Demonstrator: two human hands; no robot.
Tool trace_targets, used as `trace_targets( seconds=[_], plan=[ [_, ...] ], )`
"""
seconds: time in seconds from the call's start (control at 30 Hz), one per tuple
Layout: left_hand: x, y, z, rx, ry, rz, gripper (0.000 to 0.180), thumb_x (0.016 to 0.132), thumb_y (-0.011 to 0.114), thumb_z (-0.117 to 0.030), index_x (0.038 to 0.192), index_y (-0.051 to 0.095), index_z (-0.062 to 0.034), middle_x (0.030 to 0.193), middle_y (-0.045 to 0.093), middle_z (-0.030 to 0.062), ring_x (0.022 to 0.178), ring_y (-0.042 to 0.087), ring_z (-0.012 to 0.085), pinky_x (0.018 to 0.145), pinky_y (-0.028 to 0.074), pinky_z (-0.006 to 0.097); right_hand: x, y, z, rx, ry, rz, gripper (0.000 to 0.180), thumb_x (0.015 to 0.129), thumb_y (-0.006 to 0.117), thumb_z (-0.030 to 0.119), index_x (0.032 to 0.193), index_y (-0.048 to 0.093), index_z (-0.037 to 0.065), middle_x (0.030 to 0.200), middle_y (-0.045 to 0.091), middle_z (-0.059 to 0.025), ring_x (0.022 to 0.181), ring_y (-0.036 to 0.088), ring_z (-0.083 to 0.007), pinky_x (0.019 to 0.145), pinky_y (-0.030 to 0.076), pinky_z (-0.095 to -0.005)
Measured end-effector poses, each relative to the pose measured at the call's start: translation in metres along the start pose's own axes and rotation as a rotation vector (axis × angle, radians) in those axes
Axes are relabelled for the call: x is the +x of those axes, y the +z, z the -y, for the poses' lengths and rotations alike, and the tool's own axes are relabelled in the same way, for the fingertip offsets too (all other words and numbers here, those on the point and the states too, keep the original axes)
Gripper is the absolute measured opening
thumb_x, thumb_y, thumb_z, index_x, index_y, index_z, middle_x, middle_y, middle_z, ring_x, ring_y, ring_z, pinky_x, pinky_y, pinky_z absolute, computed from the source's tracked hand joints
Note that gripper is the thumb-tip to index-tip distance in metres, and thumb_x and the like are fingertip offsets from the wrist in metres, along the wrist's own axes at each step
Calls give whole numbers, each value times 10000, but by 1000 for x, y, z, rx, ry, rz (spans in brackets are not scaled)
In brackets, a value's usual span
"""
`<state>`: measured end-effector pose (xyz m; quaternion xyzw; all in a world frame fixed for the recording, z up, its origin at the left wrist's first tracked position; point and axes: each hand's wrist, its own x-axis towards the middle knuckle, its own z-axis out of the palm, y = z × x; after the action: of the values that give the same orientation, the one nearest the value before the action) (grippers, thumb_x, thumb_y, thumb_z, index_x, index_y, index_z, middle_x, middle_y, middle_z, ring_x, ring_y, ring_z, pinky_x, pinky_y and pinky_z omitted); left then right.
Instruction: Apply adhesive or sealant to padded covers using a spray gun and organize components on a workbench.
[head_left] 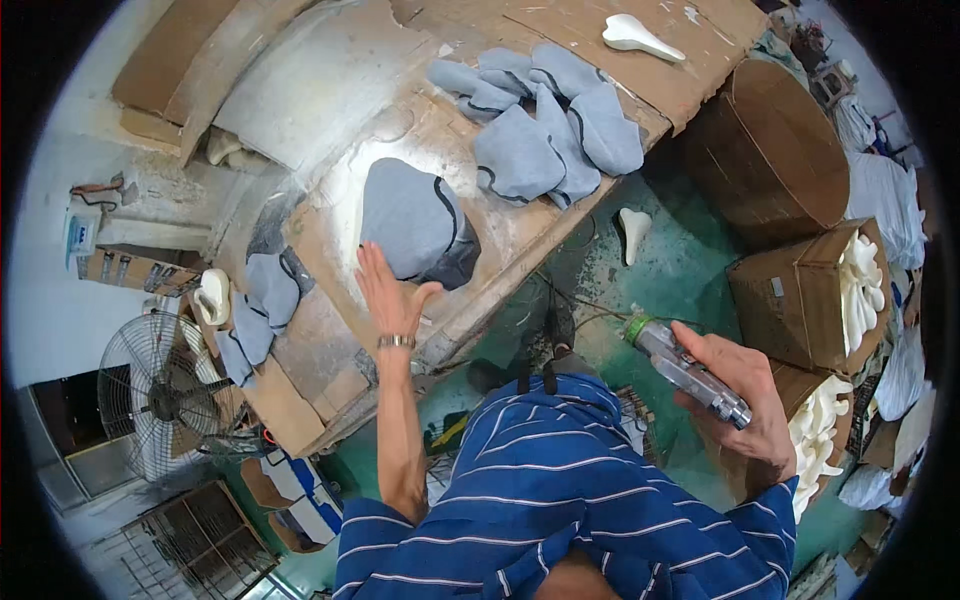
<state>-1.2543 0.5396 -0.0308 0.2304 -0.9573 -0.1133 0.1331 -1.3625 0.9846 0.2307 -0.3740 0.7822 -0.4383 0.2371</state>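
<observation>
My left hand (393,305) lies near the front of the work table, fingers stretched and thumb apart. Its fingertips touch or just reach the edge of a grey fabric saddle cover (405,215) with black trim and a dark underside. Off the table to the right, my right hand (745,385) is wrapped round a clear cylindrical tool (680,370) with a green collar at one end and a metal fitting at the other. Several more grey saddle covers (520,155) lie heaped at the back right of the table. Others (270,290) lie at its left side.
A cream saddle-shaped foam piece (640,38) rests on cardboard at the far end; another (633,235) lies on the green floor. Boxes of cream foam pieces (860,290) and a large cardboard drum (775,145) stand right. A caged fan (165,395) stands left.
</observation>
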Motion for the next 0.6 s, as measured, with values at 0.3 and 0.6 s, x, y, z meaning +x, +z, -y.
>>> trace_targets(
  seconds=[0.3,0.6],
  plan=[
    [-210,15,72,-257,-504,125,883,817,831,-354,1525,432,-8,1495,519,256,1391,471,428,1152,389,486,59,24,44,-116,-96,11,727,689,613,-12,1408,548,-99,951,642,-221,844,653,-390,803,519,-375],
    [-411,90,164,-368,-969,418,742,850,794,-464,1391,597,5,1176,747,182,1107,701,361,967,536,463,89,76,131,-276,-140,141,759,667,642,-32,1420,553,-69,935,633,-209,826,652,-382,768,513,-364]
  ],
)
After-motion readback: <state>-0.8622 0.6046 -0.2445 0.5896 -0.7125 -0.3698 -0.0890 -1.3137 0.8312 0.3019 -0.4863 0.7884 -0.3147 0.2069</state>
